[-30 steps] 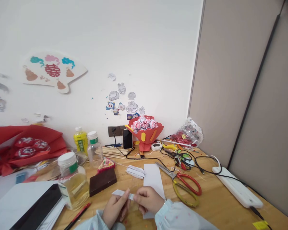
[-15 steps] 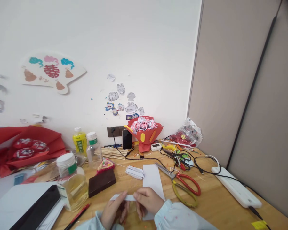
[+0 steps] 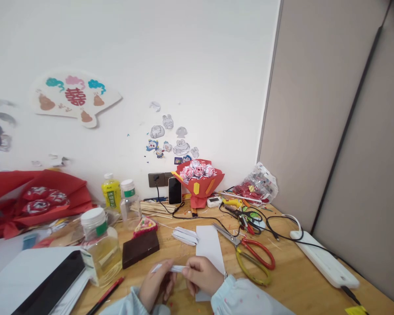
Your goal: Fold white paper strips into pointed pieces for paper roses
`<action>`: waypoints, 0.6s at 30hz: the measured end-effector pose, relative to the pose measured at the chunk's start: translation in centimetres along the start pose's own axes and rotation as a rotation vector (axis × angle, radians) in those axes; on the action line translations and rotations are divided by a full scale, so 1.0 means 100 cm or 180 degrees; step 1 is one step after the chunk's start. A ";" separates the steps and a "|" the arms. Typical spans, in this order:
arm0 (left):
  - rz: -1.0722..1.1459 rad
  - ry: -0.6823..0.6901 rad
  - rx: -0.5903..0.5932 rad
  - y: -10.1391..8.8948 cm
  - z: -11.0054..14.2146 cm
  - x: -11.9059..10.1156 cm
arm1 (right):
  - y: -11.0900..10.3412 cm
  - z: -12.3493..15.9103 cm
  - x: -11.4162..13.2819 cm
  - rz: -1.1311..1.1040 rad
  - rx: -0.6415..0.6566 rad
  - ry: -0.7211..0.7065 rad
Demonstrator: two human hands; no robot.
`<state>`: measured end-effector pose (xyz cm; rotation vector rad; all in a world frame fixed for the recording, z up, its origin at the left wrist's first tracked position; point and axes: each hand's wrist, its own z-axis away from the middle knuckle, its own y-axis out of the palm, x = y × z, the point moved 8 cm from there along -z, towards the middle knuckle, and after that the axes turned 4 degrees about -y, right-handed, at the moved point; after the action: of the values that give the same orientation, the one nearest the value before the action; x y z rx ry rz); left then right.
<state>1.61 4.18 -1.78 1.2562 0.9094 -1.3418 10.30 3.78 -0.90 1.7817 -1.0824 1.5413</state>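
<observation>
My left hand and my right hand meet low in the middle of the view, both pinched on a narrow folded white paper strip held just above the wooden table. A white paper sheet lies on the table under and behind my right hand. Several folded white strips rest just beyond it. Red-and-yellow-handled scissors lie shut to the right of my right hand.
A jar of yellowish liquid, a dark brown block and a red pencil lie at left. A red paper bouquet, a phone, bottles and tangled cables sit near the wall. A white power strip lies at right.
The strip has dropped slightly and turned more level between my hands; my fingers have shifted along it. The view has shifted a little.
</observation>
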 end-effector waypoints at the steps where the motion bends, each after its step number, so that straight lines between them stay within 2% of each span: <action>1: 0.0010 -0.0005 0.0003 0.000 0.000 0.000 | 0.000 0.000 0.000 0.0001 -0.0006 -0.0001; 9: -0.0038 0.0062 0.0013 -0.007 -0.010 0.010 | 0.002 -0.001 -0.006 0.0129 0.0014 0.0049; 18: -0.0167 -0.0121 0.0019 -0.004 -0.014 0.020 | 0.000 -0.003 -0.012 0.0184 -0.0021 0.0112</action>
<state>1.62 5.28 -4.01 1.2147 0.9179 -1.4060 10.13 4.28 -2.01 1.7265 -1.1299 1.5954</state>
